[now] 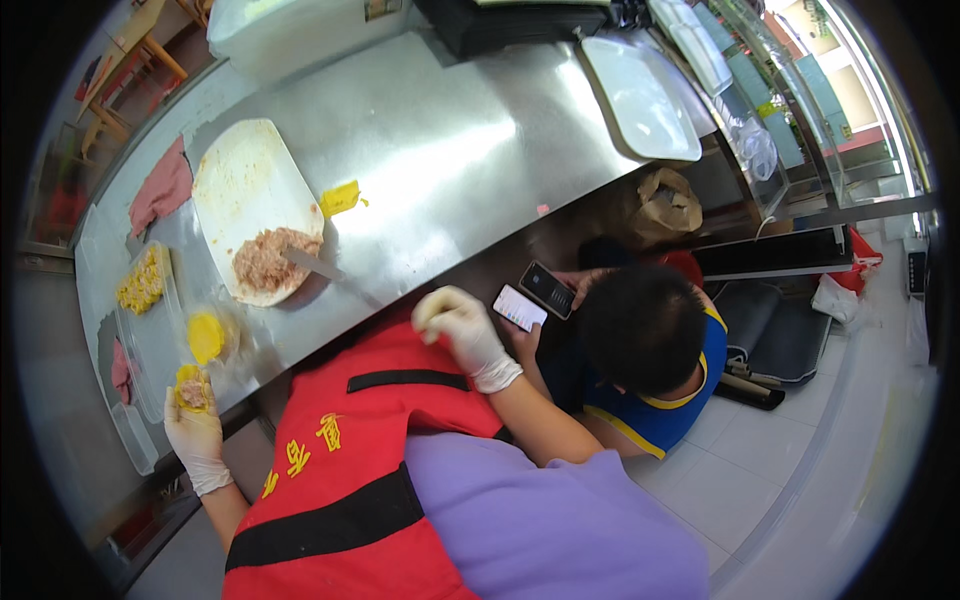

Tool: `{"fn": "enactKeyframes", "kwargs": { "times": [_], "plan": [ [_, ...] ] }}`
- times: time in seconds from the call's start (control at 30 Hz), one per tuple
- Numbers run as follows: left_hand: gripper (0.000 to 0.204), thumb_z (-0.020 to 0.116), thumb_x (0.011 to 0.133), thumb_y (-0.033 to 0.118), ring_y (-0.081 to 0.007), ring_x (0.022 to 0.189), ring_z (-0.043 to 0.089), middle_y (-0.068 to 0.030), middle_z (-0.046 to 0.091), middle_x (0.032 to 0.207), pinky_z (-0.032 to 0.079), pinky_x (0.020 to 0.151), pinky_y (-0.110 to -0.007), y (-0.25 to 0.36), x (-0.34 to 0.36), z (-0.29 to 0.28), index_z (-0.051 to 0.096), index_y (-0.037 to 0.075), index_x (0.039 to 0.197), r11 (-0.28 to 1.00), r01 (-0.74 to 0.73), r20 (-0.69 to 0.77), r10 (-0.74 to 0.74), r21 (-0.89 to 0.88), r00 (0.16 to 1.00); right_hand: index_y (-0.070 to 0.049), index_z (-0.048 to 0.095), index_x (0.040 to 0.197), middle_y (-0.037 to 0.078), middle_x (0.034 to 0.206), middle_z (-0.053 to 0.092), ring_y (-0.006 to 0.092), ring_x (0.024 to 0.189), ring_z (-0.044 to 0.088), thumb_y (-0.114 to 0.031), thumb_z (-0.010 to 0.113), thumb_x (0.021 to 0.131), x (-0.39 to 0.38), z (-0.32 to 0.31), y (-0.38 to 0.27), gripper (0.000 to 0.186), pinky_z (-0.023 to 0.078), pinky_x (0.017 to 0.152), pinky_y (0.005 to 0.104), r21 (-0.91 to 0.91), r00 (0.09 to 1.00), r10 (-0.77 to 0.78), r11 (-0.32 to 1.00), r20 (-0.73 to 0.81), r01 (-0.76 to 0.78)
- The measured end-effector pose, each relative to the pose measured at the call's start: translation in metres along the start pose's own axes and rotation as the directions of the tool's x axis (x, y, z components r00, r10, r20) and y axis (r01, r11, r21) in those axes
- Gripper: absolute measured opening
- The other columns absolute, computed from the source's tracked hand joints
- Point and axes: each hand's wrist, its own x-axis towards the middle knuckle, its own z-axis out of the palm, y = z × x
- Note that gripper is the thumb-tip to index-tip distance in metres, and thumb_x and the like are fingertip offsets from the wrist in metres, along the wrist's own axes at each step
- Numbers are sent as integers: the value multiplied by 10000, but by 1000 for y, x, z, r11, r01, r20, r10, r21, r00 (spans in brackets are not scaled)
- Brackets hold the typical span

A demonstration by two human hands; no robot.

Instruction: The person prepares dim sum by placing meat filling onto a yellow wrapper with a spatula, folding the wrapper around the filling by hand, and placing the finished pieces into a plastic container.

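My left hand, in a thin white glove, is closed around a yellow dumpling wrapper with pink minced meat on it. Beside it on the steel table sits a round stack of yellow wrappers. My right hand, also gloved, is raised in front of my red apron with its fingers curled in; whether anything is inside them is hidden. A white oblong tray carries a mound of minced meat at its near end. A flat metal spatula rests in the meat, its handle pointing toward me.
Finished yellow dumplings fill part of a clear tray at the left. A pink cloth and a yellow piece flank the white tray. Close on my right, a person holds two phones. Another white tray lies at the table's far right.
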Motion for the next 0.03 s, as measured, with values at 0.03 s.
{"fn": "enactKeyframes", "kwargs": {
  "times": [0.03],
  "plan": [
    [440, 452, 986, 271, -347, 1244, 489, -145, 530, 1337, 428, 1032, -432, 6, 3, 1, 466, -21, 1316, 1000, 16, -3, -16, -12, 1000, -28, 639, 822, 96, 803, 623, 189, 802, 608, 14, 600, 736, 0, 0, 1, 103, 494, 761, 289, 2, 1000, 1, 1000, -3, -1]
  ]
}}
